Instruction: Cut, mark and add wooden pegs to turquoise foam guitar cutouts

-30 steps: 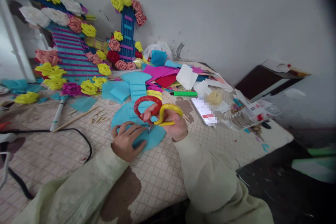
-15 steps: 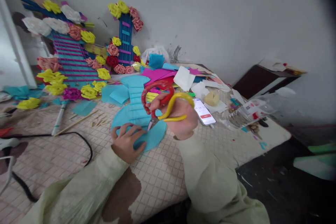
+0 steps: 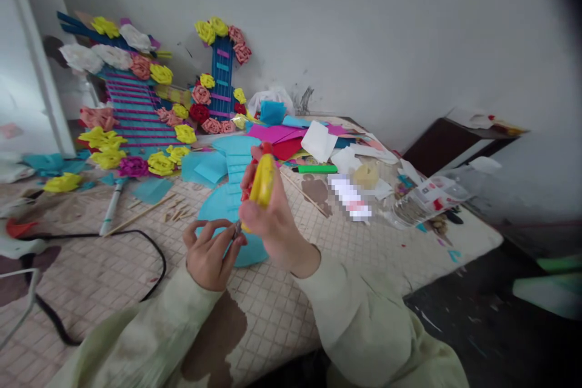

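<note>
My right hand (image 3: 273, 224) is closed round the red and yellow scissors (image 3: 259, 185), held upright with the blades pointing down toward my left hand. My left hand (image 3: 208, 254) has its fingers curled at the near edge of the blue paper cutout (image 3: 227, 206), pinching at the spot where the scissor tips meet it. The cutout lies flat on the checked tablecloth (image 3: 113, 267).
Blue paper structures with yellow, pink and white paper roses (image 3: 131, 103) stand at the back left. Loose coloured paper (image 3: 291, 133), a green marker (image 3: 316, 168), a phone (image 3: 350, 197) and a plastic bottle (image 3: 422, 200) lie right of the cutout. A black cable (image 3: 136, 236) loops at left.
My right hand turned the scissors upright and swung them left over the cutout. My left hand lifted from lying flat on the paper to a pinch at the blade tips.
</note>
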Tool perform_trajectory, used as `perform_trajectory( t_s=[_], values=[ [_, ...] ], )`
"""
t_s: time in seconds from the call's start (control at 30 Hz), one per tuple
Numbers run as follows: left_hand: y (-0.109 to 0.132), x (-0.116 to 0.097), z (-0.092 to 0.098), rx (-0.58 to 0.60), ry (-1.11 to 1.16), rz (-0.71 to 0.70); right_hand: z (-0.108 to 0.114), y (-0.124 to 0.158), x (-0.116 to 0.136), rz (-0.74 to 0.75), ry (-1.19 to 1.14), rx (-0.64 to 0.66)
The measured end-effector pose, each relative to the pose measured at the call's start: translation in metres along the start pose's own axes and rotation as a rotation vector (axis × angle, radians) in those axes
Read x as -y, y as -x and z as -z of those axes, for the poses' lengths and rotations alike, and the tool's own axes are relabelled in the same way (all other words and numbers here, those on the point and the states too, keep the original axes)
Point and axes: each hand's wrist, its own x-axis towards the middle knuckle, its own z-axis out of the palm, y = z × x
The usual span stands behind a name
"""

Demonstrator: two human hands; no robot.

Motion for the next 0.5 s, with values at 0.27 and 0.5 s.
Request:
perform_trajectory(
  t_s=[0.27,0.5],
  values=[
    [-0.002,-0.019,0.007,0.157,0.342,0.375,0.029,-0.005,0.026,0.174,0.44,-0.108],
    [-0.002,-0.02,0.008,0.126,0.303,0.352,0.022,0.005,-0.003,0.048,0.236,-0.453]
  ],
)
